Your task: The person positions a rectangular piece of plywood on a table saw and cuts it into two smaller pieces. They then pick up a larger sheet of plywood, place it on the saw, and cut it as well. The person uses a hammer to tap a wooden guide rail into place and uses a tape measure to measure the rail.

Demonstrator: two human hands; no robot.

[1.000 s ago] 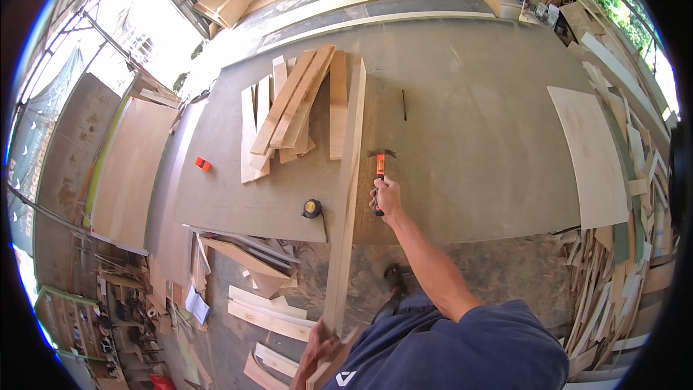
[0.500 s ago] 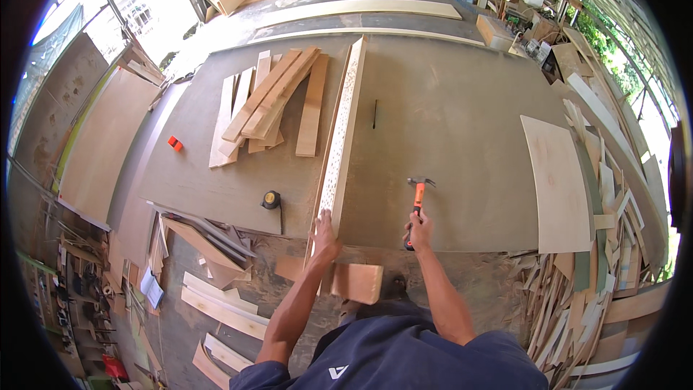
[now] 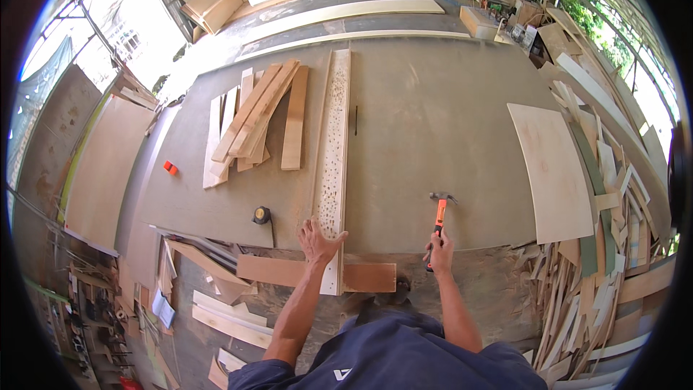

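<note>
Left hand [image 3: 318, 240] of mine lies flat with the fingers spread, palm down on the near end of the long pale plank [image 3: 335, 159], gripping nothing. Right hand [image 3: 439, 251] is closed around the orange handle of the hammer [image 3: 439, 215], whose steel head rests on the table ahead of my knuckles.

I stand at a big grey worktable [image 3: 447, 137] in an open-sided workshop, daylight glaring in at the upper left. Long pale boards [image 3: 346, 13] lie across the floor beyond the table's far edge. To my right a large plywood sheet [image 3: 550, 170] leans off the table's edge, with a heap of thin offcuts [image 3: 613, 245] past it.

That plank runs away from me down the middle of the table, speckled with small dark marks, its near end overhanging the edge and crossing a brown board [image 3: 289, 271] below. The hammer lies well to its right, roughly parallel to it. A stack of shorter strips [image 3: 253, 123] sits to the plank's left, a tape measure [image 3: 261, 214] lies near my left hand, and a small orange object [image 3: 170, 167] rests farther left. A thin dark pencil-like stick [image 3: 355, 120] lies just right of the plank.
</note>
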